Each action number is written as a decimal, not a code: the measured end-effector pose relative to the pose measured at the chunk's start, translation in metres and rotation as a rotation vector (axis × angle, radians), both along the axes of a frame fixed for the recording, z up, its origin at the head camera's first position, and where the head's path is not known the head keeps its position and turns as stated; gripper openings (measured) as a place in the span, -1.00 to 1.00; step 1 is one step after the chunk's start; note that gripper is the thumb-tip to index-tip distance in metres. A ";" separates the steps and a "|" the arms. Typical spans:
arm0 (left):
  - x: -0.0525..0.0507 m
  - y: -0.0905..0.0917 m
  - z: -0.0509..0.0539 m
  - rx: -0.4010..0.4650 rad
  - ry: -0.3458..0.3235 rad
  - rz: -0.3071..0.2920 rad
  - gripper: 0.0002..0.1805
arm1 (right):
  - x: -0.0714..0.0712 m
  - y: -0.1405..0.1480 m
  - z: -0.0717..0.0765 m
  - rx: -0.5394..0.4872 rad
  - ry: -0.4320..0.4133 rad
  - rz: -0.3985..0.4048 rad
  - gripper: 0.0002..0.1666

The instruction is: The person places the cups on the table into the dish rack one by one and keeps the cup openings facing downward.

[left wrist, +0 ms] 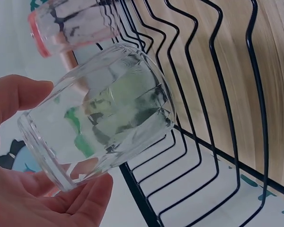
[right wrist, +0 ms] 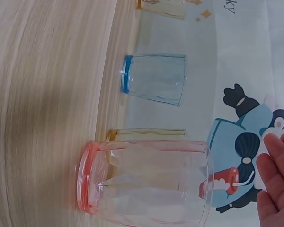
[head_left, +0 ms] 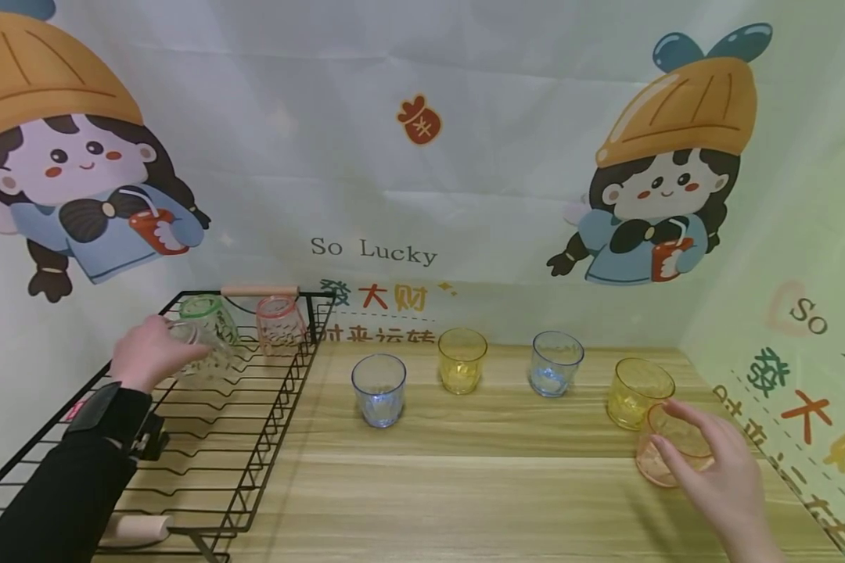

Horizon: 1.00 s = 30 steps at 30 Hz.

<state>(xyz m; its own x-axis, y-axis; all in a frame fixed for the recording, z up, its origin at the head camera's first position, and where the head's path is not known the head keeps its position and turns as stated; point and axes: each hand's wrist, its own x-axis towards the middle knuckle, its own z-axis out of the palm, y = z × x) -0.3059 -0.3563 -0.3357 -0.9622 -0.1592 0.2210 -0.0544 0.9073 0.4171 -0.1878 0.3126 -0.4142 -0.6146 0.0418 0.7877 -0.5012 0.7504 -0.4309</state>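
My left hand point(head_left: 151, 352) holds a clear glass point(left wrist: 102, 113) by one end, thumb on one side and fingers on the other, over the black wire rack point(head_left: 211, 446). In the left wrist view the glass lies close to the wires; whether it touches them I cannot tell. Behind it in the rack are a green-tinted glass point(head_left: 209, 317) and a pink-tinted glass point(head_left: 280, 324). On the right, my right hand point(head_left: 728, 469) hovers at an upright pink glass point(right wrist: 146, 184) on the wooden table, thumb and fingers spread. The right wrist view shows its fingertips apart from the glass.
A blue glass point(head_left: 379, 391), a yellow glass point(head_left: 462, 360), another blue glass point(head_left: 556, 363) and another yellow glass point(head_left: 639, 393) stand along the table point(head_left: 465, 500). The second yellow one is right behind the pink glass. A printed cloth point(head_left: 500, 195) hangs behind and at the right.
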 end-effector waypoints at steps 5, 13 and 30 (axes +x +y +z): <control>0.001 -0.006 0.001 -0.001 -0.017 0.035 -0.22 | -0.001 0.002 -0.002 -0.007 -0.002 0.003 -0.30; 0.001 -0.009 0.000 -0.028 -0.025 0.052 -0.15 | -0.001 0.003 -0.003 0.002 -0.001 0.000 -0.30; -0.004 -0.017 -0.009 -0.070 -0.044 0.063 -0.25 | -0.003 0.007 -0.001 0.041 -0.009 -0.020 -0.32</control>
<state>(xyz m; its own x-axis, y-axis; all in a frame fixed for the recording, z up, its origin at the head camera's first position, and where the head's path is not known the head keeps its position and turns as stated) -0.3102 -0.3731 -0.3447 -0.9597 -0.2057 0.1914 -0.1296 0.9284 0.3483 -0.1913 0.3196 -0.4156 -0.6207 0.0222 0.7837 -0.4820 0.7776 -0.4038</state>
